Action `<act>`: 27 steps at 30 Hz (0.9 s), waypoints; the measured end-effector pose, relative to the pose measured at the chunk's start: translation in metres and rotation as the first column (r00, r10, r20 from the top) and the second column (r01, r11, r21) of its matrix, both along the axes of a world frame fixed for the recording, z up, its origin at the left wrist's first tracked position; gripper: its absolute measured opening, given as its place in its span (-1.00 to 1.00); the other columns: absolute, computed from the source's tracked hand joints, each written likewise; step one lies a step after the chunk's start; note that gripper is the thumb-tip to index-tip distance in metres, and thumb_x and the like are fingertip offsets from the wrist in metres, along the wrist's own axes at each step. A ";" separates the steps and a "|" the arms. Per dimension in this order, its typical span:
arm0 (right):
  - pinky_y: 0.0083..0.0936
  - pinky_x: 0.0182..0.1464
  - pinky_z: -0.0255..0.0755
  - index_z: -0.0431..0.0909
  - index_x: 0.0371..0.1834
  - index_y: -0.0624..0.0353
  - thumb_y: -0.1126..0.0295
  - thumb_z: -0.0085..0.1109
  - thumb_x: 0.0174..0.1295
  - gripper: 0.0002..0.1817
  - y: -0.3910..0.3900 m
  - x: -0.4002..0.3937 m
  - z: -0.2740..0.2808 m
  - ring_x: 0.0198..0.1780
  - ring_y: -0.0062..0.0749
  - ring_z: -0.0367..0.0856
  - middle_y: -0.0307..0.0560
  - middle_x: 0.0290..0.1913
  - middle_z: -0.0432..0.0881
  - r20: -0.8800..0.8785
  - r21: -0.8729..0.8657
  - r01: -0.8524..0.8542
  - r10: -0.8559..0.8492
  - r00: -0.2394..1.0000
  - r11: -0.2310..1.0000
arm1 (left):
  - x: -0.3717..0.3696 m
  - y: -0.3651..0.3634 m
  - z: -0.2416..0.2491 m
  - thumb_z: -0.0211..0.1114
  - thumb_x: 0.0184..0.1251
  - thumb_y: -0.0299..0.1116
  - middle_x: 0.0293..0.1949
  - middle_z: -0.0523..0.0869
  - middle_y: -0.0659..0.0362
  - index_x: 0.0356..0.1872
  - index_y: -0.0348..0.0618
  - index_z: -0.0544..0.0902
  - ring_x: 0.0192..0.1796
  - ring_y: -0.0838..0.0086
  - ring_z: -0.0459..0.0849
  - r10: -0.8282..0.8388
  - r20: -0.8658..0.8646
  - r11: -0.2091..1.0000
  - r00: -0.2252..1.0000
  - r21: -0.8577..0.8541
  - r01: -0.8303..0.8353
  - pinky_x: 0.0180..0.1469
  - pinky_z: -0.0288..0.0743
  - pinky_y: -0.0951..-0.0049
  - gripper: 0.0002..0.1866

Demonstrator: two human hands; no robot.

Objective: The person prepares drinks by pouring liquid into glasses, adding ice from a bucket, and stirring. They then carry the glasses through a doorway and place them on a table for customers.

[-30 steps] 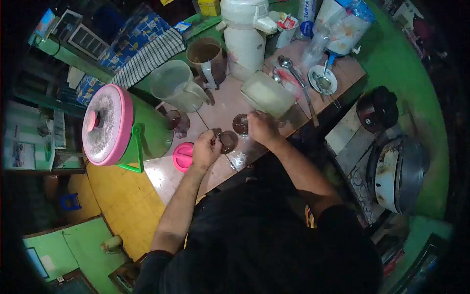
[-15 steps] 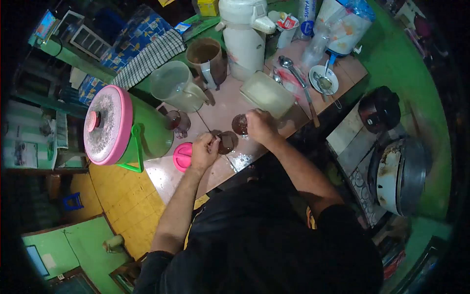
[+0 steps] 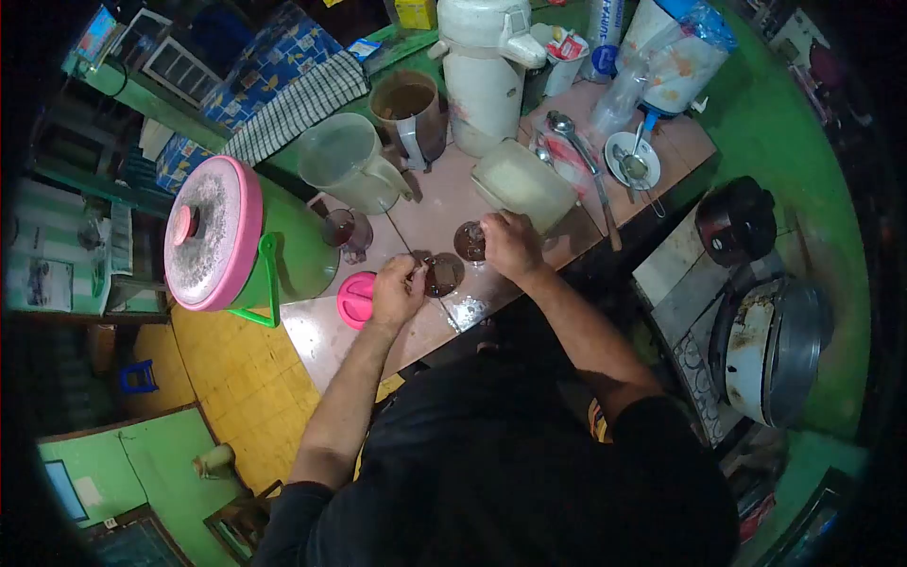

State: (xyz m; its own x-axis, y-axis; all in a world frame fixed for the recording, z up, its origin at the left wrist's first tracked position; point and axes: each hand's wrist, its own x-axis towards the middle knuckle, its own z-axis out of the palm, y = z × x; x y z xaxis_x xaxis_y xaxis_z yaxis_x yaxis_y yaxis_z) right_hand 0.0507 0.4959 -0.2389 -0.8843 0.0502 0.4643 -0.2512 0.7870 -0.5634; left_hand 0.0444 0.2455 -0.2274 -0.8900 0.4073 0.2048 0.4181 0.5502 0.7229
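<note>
My left hand [image 3: 399, 291] is closed at the handle side of a glass mug [image 3: 444, 275] holding dark brown liquid. A second glass mug [image 3: 470, 242], also with dark contents, is gripped at its right side by my right hand [image 3: 512, 246]; the fingers cover its handle. Both mugs are close together near the table's front edge. Just left of my left hand lies a pink lid [image 3: 355, 300]. Behind it stands another glass mug [image 3: 347, 232] with a little reddish-brown liquid. A translucent lidded box [image 3: 525, 185] sits beyond my right hand.
A green cooler jug [image 3: 302, 248] with a pink lid stands at the left. Behind are a clear pitcher [image 3: 346, 163], a brown pitcher [image 3: 408, 109] and a white thermos [image 3: 482, 90]. Spoons rest in a small bowl [image 3: 648, 176]. A stove area with a pot [image 3: 756, 350] is at the right.
The whole view has shifted slightly as the head moved. Both hands stay closed at the two mugs, with little visible movement.
</note>
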 end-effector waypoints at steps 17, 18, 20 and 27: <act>-0.02 -0.21 0.53 0.57 -0.37 0.21 0.45 0.13 0.22 -0.92 -0.001 0.001 0.001 -0.30 0.13 0.68 0.16 -0.37 0.67 0.030 0.053 0.005 -0.006 1.000 0.999 | -0.002 0.003 0.006 0.36 0.25 -0.52 -0.48 0.54 0.01 -0.44 -0.29 0.51 -0.46 0.19 0.52 -0.009 -0.102 1.000 0.995 -0.020 0.007 -0.38 0.41 0.28 -0.82; -0.01 -0.20 0.52 0.57 -0.36 0.20 0.45 0.13 0.23 -0.92 -0.001 0.001 -0.001 -0.30 0.13 0.68 0.16 -0.38 0.67 -0.001 0.043 0.022 -0.022 1.000 0.999 | -0.001 0.004 0.007 0.36 0.25 -0.52 -0.49 0.53 0.01 -0.44 -0.29 0.50 -0.46 0.20 0.52 0.012 -0.127 1.000 0.992 0.002 -0.012 -0.39 0.41 0.28 -0.82; -0.01 -0.19 0.52 0.58 -0.35 0.20 0.44 0.13 0.23 -0.92 0.000 0.000 -0.008 -0.29 0.13 0.68 0.16 -0.39 0.67 -0.033 0.033 0.036 -0.035 0.999 0.999 | 0.001 0.003 0.005 0.36 0.25 -0.52 -0.49 0.53 0.02 -0.43 -0.28 0.50 -0.46 0.20 0.51 0.038 -0.151 0.999 0.988 0.024 -0.035 -0.39 0.41 0.29 -0.83; 0.02 -0.23 0.47 0.58 -0.33 0.17 0.45 0.12 0.21 -0.94 -0.002 0.001 -0.014 -0.30 0.10 0.66 0.12 -0.40 0.66 0.010 -0.029 0.004 -0.004 1.000 1.000 | 0.002 0.005 0.008 0.35 0.25 -0.50 -0.49 0.53 0.02 -0.44 -0.27 0.50 -0.44 0.17 0.55 0.048 -0.040 0.999 0.998 0.011 -0.047 -0.38 0.43 0.25 -0.82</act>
